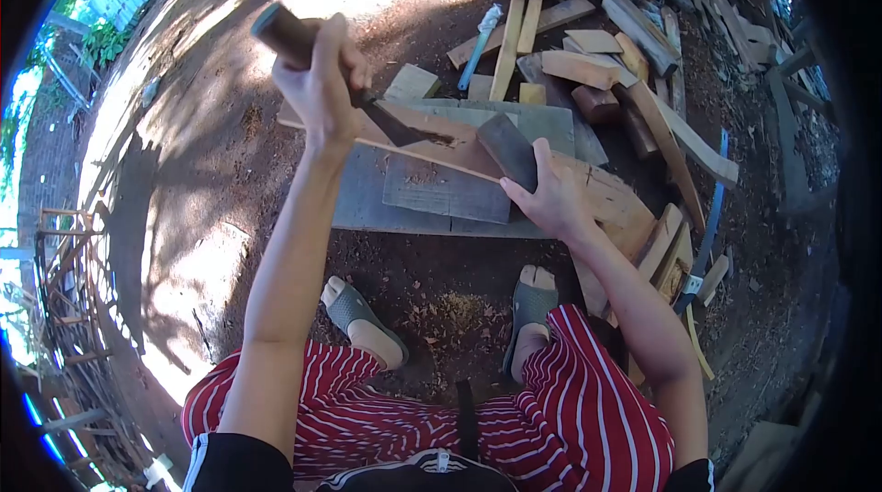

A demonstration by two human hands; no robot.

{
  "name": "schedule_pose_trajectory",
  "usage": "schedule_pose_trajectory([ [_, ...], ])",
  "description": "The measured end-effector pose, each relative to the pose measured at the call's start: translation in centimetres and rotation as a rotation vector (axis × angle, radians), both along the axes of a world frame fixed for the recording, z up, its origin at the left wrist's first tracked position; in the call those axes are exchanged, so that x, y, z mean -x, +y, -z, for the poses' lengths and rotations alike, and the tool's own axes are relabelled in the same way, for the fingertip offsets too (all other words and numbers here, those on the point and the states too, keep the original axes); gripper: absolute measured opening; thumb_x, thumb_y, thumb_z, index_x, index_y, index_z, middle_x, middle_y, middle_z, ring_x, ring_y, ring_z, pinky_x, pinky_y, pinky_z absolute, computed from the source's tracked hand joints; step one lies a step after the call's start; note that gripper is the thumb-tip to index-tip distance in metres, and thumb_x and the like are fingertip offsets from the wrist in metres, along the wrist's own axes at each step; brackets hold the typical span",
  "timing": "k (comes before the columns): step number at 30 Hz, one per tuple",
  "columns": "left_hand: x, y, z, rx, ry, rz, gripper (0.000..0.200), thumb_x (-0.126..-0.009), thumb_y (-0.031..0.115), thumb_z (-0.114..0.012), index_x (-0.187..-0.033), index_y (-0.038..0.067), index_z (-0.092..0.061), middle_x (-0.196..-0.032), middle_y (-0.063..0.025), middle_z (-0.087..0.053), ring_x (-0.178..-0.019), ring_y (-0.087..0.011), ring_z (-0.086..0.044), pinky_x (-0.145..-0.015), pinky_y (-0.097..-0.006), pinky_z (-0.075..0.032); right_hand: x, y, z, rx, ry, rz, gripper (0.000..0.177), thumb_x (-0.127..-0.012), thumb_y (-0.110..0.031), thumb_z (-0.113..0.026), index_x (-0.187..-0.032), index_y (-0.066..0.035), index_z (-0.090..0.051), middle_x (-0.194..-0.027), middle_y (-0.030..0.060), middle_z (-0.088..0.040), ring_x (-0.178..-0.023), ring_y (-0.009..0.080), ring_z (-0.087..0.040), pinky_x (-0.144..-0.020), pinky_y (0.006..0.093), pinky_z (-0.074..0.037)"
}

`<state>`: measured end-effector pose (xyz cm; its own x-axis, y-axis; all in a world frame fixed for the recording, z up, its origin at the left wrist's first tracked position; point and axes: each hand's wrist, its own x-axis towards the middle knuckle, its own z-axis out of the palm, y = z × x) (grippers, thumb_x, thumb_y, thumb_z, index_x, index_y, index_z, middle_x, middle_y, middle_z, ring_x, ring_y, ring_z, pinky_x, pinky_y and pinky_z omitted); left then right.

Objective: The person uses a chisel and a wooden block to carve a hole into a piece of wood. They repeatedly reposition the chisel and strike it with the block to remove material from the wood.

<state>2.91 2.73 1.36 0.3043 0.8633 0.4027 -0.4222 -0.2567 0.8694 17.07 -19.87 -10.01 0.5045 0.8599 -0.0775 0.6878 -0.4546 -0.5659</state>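
Flat boards [441,193] lie on the dirt before the seated person's feet, with a heap of wood scraps [597,65] just beyond. The right hand [551,203] wraps its fingers round a dark wooden block [507,150], held tilted on end on the boards. The left hand [320,88], raised above them, grips a chopping knife [390,123] in a closed fist, its blade pointing toward the block.

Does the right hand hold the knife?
No, the left hand grips the knife, while the right hand holds a dark wooden block.
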Motion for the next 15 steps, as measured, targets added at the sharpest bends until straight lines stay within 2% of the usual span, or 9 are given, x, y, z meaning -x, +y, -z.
schedule_pose_trajectory([
  [1,0.7,-0.1,0.0,0.016,-0.057,-0.032,0.019,-0.092,0.022,-0.064,-0.092,0.007,-0.053,-0.061,-0.0035,-0.049,-0.043,-0.0129,-0.046,-0.042,-0.0292,-0.039,0.0,0.0,0.2,-0.009,-0.006,-0.01,0.066,-0.084,-0.045,-0.068,-0.123,0.0,-0.039,-0.081,0.0289,-0.066,-0.076,0.0475,-0.066,-0.069,0.0545,-0.052],
  [2,1.1,-0.3,0.0,0.007,-0.063,-0.04,0.019,-0.092,0.022,-0.064,-0.092,0.007,-0.053,-0.061,-0.0035,-0.049,-0.043,-0.0129,-0.046,-0.042,-0.0292,-0.039,0.0,-0.1,0.5,-0.045,0.0,-0.007,0.065,-0.084,-0.044,-0.068,-0.123,0.0,-0.04,-0.082,0.0289,-0.066,-0.077,0.0472,-0.066,-0.069,0.0547,-0.051],
  [4,1.3,-0.6,0.0,0.067,-0.191,-0.156,0.028,-0.093,0.033,-0.062,-0.092,0.006,-0.052,-0.064,-0.0039,-0.05,-0.046,-0.0144,-0.048,-0.044,-0.0297,-0.04,-0.3,-0.2,1.0,-0.088,-0.001,-0.007,0.065,-0.084,-0.044,-0.068,-0.123,0.0,-0.04,-0.083,0.0288,-0.067,-0.077,0.0469,-0.066,-0.069,0.0548,-0.051],
  [5,1.6,-0.6,0.2,0.051,-0.157,-0.171,0.036,-0.096,0.043,-0.055,-0.095,0.007,-0.051,-0.069,-0.0049,-0.051,-0.051,-0.0156,-0.051,-0.05,-0.0309,-0.043,-0.3,-0.2,0.8,-0.117,-0.03,-0.029,0.063,-0.083,-0.044,-0.068,-0.122,-0.001,-0.042,-0.082,0.028,-0.067,-0.077,0.0464,-0.066,-0.069,0.0542,-0.052],
  [8,1.3,-0.8,0.6,0.074,-0.269,-0.217,0.042,-0.097,0.048,-0.049,-0.094,0.006,-0.048,-0.07,-0.0036,-0.051,-0.053,-0.0131,-0.052,-0.051,-0.0266,-0.044,0.0,-0.3,-0.5,-0.091,-0.116,-0.085,0.06,-0.082,-0.044,-0.069,-0.12,-0.004,-0.044,-0.08,0.0258,-0.067,-0.076,0.045,-0.067,-0.068,0.0526,-0.053],
  [9,1.1,-0.9,0.8,0.062,-0.236,-0.23,0.048,-0.099,0.053,-0.043,-0.101,0.006,-0.047,-0.073,-0.0048,-0.051,-0.057,-0.0135,-0.052,-0.054,-0.0259,-0.043,0.2,-0.2,-1.1,-0.031,-0.17,-0.122,0.059,-0.081,-0.043,-0.07,-0.118,-0.005,-0.046,-0.079,0.0243,-0.067,-0.075,0.0441,-0.067,-0.067,0.0517,-0.053],
  [13,0.3,-0.7,1.3,-0.111,-0.057,-0.388,0.045,-0.1,0.049,-0.047,-0.108,0.005,-0.042,-0.075,-0.006,-0.051,-0.061,-0.0137,-0.055,-0.06,-0.0289,-0.051,0.5,0.0,-1.3,0.0,-0.238,-0.171,0.056,-0.08,-0.042,-0.07,-0.115,-0.005,-0.047,-0.078,0.0216,-0.068,-0.072,0.0423,-0.067,-0.065,0.0504,-0.054],
  [15,-0.3,-0.6,1.3,-0.216,-0.064,-0.333,0.041,-0.098,0.034,-0.059,-0.111,0.004,-0.035,-0.077,-0.0056,-0.053,-0.064,-0.0152,-0.06,-0.065,-0.0327,-0.059,0.4,0.0,-1.4,0.011,-0.229,-0.176,0.055,-0.08,-0.042,-0.071,-0.114,-0.006,-0.047,-0.079,0.0211,-0.068,-0.07,0.0418,-0.067,-0.063,0.0508,-0.054],
])
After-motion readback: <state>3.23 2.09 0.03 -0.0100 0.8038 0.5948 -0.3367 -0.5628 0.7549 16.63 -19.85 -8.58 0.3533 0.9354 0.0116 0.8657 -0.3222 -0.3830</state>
